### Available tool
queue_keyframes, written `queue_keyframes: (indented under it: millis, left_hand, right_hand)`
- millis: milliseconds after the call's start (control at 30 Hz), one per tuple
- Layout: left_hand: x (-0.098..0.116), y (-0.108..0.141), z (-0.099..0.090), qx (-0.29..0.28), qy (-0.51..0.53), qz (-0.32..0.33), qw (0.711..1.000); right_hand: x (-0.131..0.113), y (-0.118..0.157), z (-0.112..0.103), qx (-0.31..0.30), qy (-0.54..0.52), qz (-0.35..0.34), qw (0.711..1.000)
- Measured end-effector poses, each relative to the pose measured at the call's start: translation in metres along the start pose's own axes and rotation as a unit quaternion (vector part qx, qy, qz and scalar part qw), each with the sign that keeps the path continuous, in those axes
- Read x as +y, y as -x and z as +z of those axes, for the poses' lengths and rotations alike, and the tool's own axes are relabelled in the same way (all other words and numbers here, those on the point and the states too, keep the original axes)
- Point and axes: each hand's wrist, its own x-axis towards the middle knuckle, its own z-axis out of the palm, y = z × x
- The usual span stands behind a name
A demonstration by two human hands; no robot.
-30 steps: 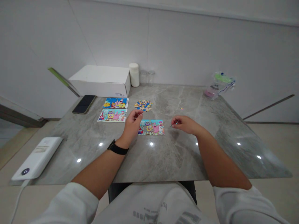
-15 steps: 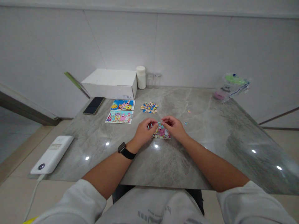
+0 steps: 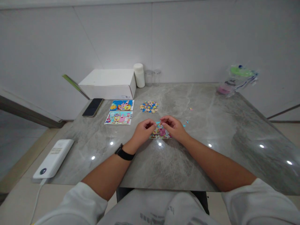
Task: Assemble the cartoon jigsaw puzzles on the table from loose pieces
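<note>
A small colourful puzzle picture point(image 3: 160, 132) lies on the grey marble table between my hands. My left hand point(image 3: 147, 128), with a black watch on its wrist, is closed at the picture's left edge, thumb and fingertips together. Closed over the picture's upper right is my right hand point(image 3: 172, 126). Whatever either pinch holds is too small to make out. A heap of loose puzzle pieces point(image 3: 149, 107) sits beyond my hands. A few blue pieces point(image 3: 187, 121) and a pinkish piece point(image 3: 191, 109) lie to the right.
Two cartoon cards, an upper one point(image 3: 122, 105) and a lower one point(image 3: 118, 118), lie left of the heap beside a phone point(image 3: 93, 107). Behind stand a white box point(image 3: 107, 84), a white bottle point(image 3: 139, 75) and two glasses. A power bank point(image 3: 53, 158) and plastic bag point(image 3: 237, 80) are at the sides.
My hands have shifted slightly apart at the picture, showing more of its upper part. The camera view has tilted and moved a little.
</note>
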Motion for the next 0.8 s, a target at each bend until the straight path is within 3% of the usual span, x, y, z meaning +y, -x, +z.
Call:
queue_keyframes:
  millis: [133, 300, 533, 800]
  left_hand:
    - [0.0004, -0.0014, -0.0003, 0.003, 0.071, -0.038, 0.997]
    - [0.0026, -0.0008, 0.0008, 0.007, 0.078, -0.046, 0.996]
    - [0.0024, -0.0011, -0.0001, 0.012, 0.074, -0.028, 0.997]
    - [0.0014, -0.0005, -0.0025, 0.043, 0.087, 0.002, 0.995]
  right_hand:
    - [-0.0014, 0.001, 0.0003, 0.001, 0.005, -0.009, 1.0]
    - [-0.0025, 0.0017, 0.0015, -0.01, 0.015, -0.016, 1.0]
    - [-0.0047, 0.0023, 0.0006, -0.003, 0.047, -0.043, 0.998]
    - [0.0024, -0.0008, -0.0015, 0.033, 0.058, -0.028, 0.997]
